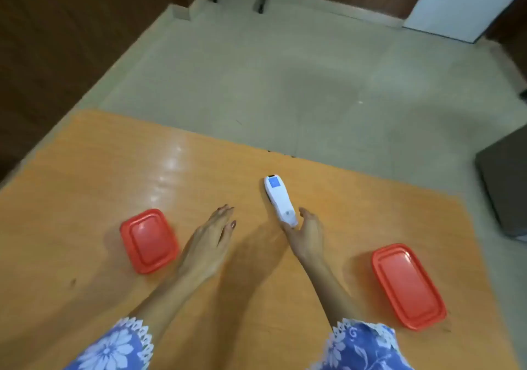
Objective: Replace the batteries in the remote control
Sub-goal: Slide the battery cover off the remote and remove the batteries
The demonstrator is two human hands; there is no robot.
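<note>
Both my arms reach forward, toward twelve o'clock, with the forearms bare below blue flowered sleeves [114, 349]. My left hand [212, 235] is flat, palm down, fingers straight and close together, pointing to about one o'clock, and it holds nothing. My right hand [309, 234] is open with the palm turned inward, fingers spread a little, pointing to eleven o'clock.
</note>
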